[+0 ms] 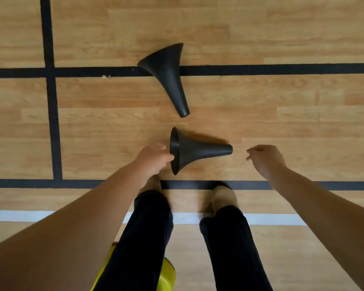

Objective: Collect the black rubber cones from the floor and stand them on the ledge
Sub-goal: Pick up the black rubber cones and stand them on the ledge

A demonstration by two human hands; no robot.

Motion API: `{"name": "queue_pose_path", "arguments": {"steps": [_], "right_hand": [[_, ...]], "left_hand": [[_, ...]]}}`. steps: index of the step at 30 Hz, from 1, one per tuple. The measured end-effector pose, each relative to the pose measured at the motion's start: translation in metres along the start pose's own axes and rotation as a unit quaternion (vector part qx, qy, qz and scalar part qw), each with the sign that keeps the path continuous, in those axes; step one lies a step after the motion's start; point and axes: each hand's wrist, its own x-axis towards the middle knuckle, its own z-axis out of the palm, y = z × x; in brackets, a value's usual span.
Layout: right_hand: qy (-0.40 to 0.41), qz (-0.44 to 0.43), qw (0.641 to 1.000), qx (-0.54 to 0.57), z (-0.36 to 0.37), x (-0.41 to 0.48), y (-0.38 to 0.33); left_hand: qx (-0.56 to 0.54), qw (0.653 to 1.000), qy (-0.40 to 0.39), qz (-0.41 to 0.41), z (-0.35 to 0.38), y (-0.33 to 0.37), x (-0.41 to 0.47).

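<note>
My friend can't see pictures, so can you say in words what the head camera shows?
A person's left hand touches the wide rim of a black rubber cone lying on its side on a wooden floor, and the right hand hovers empty near its narrow tip. A second cone lies on its side farther off, across a black line.

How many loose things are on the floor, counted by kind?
Black rubber cones: 2
Small metal piece: 1
Yellow object, partly hidden by a leg: 1
Total: 4
</note>
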Motion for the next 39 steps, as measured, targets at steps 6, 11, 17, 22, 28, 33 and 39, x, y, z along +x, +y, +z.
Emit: {"name": "queue_pose_path", "arguments": {"steps": [6,11,17,22,28,33,39], "right_hand": [[-0.015,-0.005,0.998,-0.064,0.044,0.075,0.020],[-0.096,0.040,0.995,0.001,0.082,0.109,0.035],[-0.080,0.044,0.992,0.091,0.097,0.112,0.036],[-0.031,0.046,0.977,0.208,0.053,0.069,0.004],[-0.056,0.021,0.948,0.314,-0.033,-0.018,-0.072],[-0.096,-0.033,0.921,0.376,-0.125,-0.120,-0.150],[-0.071,-0.146,0.901,0.403,-0.242,-0.272,-0.244]], "left_hand": [[0.069,0.997,-0.028,-0.007,0.023,-0.024,0.075],[0.042,0.997,-0.067,0.013,0.055,-0.045,0.112],[-0.112,0.990,-0.085,-0.011,0.064,-0.043,0.104],[-0.149,0.984,-0.097,0.007,0.028,-0.029,0.052],[-0.196,0.978,-0.023,0.074,-0.039,0.029,-0.059],[-0.269,0.952,0.047,0.136,-0.096,0.097,-0.184],[-0.345,0.914,0.031,0.210,-0.174,0.167,-0.342]]}}
